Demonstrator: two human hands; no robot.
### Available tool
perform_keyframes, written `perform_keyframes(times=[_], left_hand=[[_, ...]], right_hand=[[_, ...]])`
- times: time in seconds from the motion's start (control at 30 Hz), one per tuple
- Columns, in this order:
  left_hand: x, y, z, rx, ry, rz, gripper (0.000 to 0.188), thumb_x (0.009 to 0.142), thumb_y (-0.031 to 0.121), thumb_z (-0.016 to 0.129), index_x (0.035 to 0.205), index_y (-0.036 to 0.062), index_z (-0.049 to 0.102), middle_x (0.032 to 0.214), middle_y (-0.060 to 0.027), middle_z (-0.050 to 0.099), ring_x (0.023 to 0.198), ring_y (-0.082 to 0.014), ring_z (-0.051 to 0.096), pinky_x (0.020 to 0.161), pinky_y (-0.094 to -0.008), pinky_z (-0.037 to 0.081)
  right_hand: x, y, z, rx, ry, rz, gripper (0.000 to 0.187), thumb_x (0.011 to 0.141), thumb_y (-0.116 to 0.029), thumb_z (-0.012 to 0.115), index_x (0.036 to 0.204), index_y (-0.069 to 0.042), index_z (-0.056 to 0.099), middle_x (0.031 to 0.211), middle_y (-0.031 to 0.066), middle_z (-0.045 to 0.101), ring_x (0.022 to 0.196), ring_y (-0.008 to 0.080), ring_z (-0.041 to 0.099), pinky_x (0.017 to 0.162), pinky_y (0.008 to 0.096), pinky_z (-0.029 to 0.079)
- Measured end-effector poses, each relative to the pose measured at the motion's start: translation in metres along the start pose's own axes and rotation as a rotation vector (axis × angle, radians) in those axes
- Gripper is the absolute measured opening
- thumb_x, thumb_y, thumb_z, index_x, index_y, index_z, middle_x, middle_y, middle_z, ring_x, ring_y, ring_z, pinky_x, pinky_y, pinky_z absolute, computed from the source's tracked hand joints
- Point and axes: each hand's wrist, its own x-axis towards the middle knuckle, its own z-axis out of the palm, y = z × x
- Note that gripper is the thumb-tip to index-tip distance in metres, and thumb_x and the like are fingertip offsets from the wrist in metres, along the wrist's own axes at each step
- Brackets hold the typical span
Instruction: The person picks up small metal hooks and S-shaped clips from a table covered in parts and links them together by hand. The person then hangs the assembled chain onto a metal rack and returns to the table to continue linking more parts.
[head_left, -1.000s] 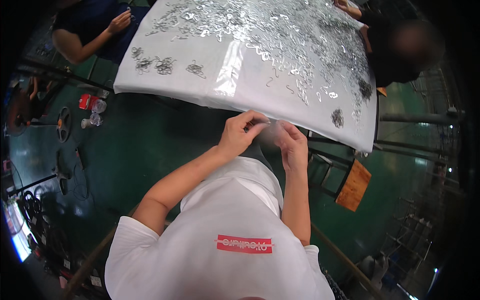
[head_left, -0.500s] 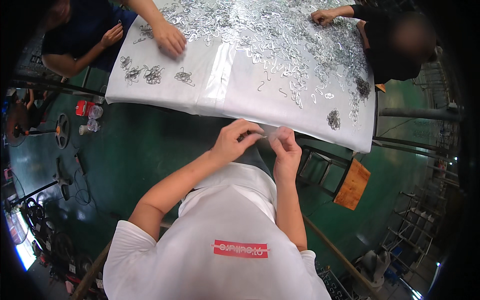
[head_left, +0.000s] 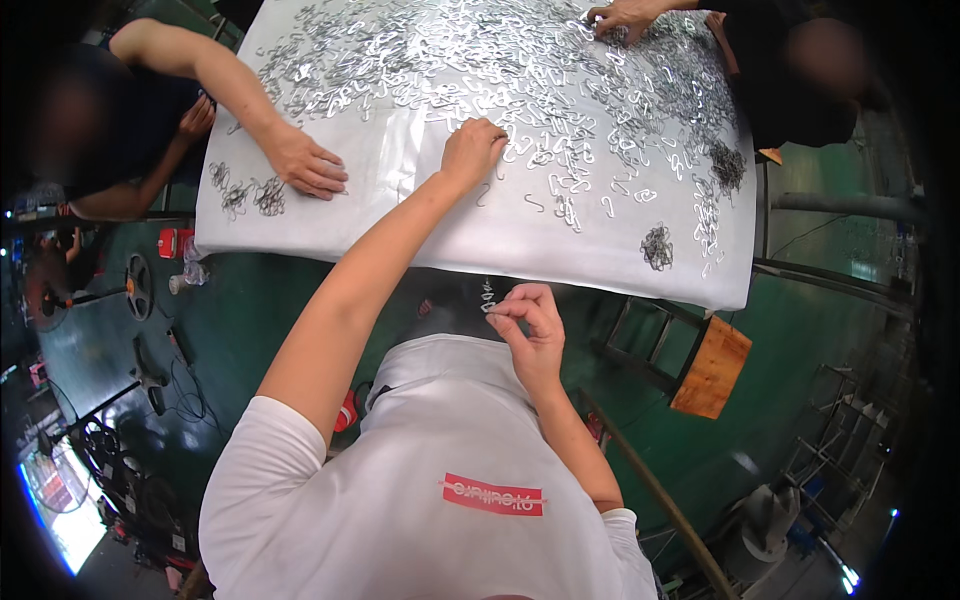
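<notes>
Just short of the near edge of the table, the right hand pinches a short string of metal hooks, its long axis running from the fingertips toward the table. Beyond, the left arm stretches over the table, left hand palm-down, fingers curled beside scattered hooks; whether it grips one, I cannot tell.

One table, three people round it, and too many hooks to count.
The person in white has two hands, one left hand and one right hand. I count two dark heaps of hooks on the table's right side and at least three on its left. Near the table I see one wooden seat and one red box.
</notes>
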Motion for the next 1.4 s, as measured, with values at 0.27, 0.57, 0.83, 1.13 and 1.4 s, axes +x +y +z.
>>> perform_keyframes(times=[0.27,0.57,0.83,1.13,1.4], left_hand=[[0.025,0.009,0.034,0.483,-0.126,0.036,0.021,0.081,0.011,0.063,0.097,-0.0001,0.056,0.096,-0.013,0.057,0.094,-0.031,0.058,0.077,-0.0406,0.051],[0.017,0.01,0.021,0.426,-0.135,-0.025,0.018,0.08,0.002,0.055,0.098,0.0004,0.055,0.099,-0.0146,0.055,0.099,-0.0286,0.057,0.08,-0.0375,0.053],[0.022,-0.023,0.029,0.55,-0.264,0.262,0.015,0.08,0.002,0.052,0.094,0.0008,0.058,0.091,-0.0127,0.057,0.094,-0.0296,0.059,0.079,-0.0389,0.052],[0.012,-0.028,0.006,0.474,0.093,0.164,0.024,0.08,0.011,0.055,0.102,0.0131,0.063,0.114,-0.0184,0.055,0.111,-0.0332,0.052,0.087,-0.0454,0.044],[-0.117,0.052,-0.111,-0.468,0.073,-0.105,0.016,0.086,0.016,0.059,0.097,0.0062,0.065,0.074,-0.0106,0.068,0.069,-0.0254,0.067,0.066,-0.0362,0.052]], right_hand=[[0.014,0.003,-0.011,-0.062,-0.037,0.048,0.009,0.077,0.0,0.07,0.085,-0.002,0.069,0.095,0.0057,0.053,0.08,0.0137,0.056,0.063,0.0243,0.047],[0.006,0.01,-0.002,-0.065,-0.052,0.035,0.009,0.077,0.0,0.07,0.085,-0.002,0.069,0.094,0.0048,0.053,0.078,0.0122,0.055,0.061,0.0231,0.046],[-0.008,0.019,0.007,-0.094,-0.016,0.045,0.009,0.076,0.001,0.07,0.084,-0.001,0.066,0.091,0.0038,0.052,0.075,0.0103,0.053,0.063,0.022,0.043],[-0.005,0.023,0.023,-0.036,-0.067,-0.033,0.005,0.08,0.002,0.067,0.084,0.001,0.065,0.096,0.007,0.05,0.085,0.0157,0.054,0.072,0.0255,0.047],[-0.008,0.021,0.025,0.01,-0.172,-0.056,0.004,0.082,0.005,0.063,0.084,0.002,0.062,0.095,0.0052,0.048,0.085,0.0146,0.052,0.072,0.0249,0.045]])
